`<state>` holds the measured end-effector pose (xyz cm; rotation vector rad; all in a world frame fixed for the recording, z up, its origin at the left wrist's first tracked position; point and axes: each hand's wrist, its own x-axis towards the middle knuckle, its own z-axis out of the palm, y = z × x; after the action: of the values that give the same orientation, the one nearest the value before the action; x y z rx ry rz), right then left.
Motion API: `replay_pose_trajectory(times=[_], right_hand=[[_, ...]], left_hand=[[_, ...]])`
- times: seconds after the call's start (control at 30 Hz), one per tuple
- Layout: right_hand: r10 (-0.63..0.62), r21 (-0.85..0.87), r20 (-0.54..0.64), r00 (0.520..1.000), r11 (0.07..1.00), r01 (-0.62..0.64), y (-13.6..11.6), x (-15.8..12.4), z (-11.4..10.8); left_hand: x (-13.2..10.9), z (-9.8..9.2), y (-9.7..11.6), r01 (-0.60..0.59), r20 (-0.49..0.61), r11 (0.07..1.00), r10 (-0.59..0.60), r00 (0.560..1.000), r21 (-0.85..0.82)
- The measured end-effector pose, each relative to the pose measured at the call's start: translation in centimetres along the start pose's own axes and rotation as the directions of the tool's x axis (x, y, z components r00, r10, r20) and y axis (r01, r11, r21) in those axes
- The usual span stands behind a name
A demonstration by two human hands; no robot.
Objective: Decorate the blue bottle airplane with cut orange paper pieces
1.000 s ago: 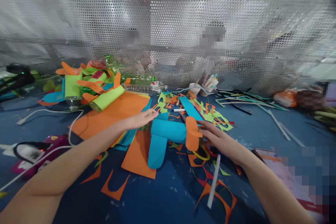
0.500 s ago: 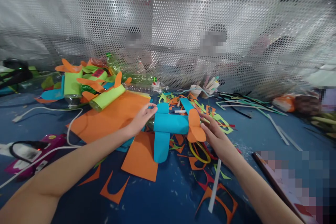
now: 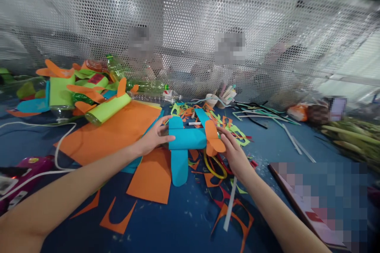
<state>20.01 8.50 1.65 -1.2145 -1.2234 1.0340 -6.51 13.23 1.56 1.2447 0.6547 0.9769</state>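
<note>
A toy airplane (image 3: pixel 188 139), made of a plastic bottle wrapped in blue paper, is held level between my hands. Blue wings stick out from its left part, and an orange paper piece (image 3: pixel 212 136) sits on its right end. My left hand (image 3: pixel 152 139) closes round the left end, the thumb lying along the blue paper. At the other end, the fingers of my right hand (image 3: pixel 236 154) grip behind the orange piece, their tips partly hidden. An orange sheet (image 3: pixel 151 178) lies beneath the plane, and a yellow ring (image 3: pixel 215 168) is just below its right end.
Lime-and-orange bottle planes (image 3: pixel 108 108) pile up at the left beside a large orange sheet (image 3: pixel 103 138). Paper scraps (image 3: pixel 118 219) litter the blue table. Cups of markers (image 3: pixel 227 97) stand by the perforated metal screen (image 3: pixel 184 19). A purple power strip (image 3: pixel 29 174) is left; a pixelated flat panel (image 3: pixel 314 205) lies right.
My left hand has shifted its hold, its thumb now over the plane's blue paper. The view has turned slightly to the right, so the scene sits further left.
</note>
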Motion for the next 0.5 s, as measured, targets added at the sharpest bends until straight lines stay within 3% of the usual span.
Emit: replay_pose_trajectory(times=[0.13,0.33,0.5], right_hand=[[0.04,0.074,0.069,0.997,0.996,-0.045,0.09,-0.03,-0.27],[-0.103,-0.097,0.141,0.985,0.988,0.118,-0.27,-0.14,-0.16],[-0.101,-0.138,0.119,0.988,0.984,0.117,0.21,-0.01,0.0]], left_hand=[[0.06,-0.02,0.04,0.018,-0.034,1.0,-0.018,0.999,0.0],[0.07,-0.23,-0.25,0.018,-0.009,1.0,-0.019,1.0,-0.015],[0.18,-0.45,-0.71,0.006,0.006,1.0,-0.006,1.0,0.019]])
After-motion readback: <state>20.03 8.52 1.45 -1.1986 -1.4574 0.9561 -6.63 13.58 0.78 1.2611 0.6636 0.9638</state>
